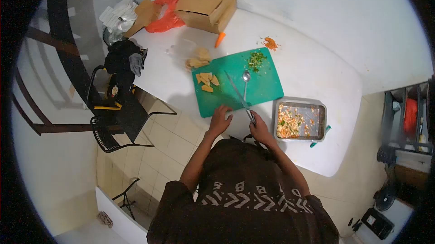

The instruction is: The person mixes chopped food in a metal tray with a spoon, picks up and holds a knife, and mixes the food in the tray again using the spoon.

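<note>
My right hand point(259, 129) is wrapped round the handle of a knife point(236, 91), its blade slanting up and left over the green cutting board point(268, 85). A metal spoon point(246, 77) lies on the board beside the blade. At the board's near edge is my left hand point(220, 120), holding nothing, its fingers apart and slightly blurred. Several tan, tofu-like wedges point(206, 79) sit on the board's left side. Chopped greens point(256, 61) are heaped near its far right corner. A clear plastic bag with more tan pieces point(198, 59) touches the far left corner.
A metal tray point(322, 122) of chopped mixed food stands right of the board on the white table point(337, 81). Beyond the board are a carrot piece point(220, 39), orange shreds point(270, 43), a cardboard box point(206, 2) and a red plastic bag point(168, 15). A black chair point(131, 117) stands left.
</note>
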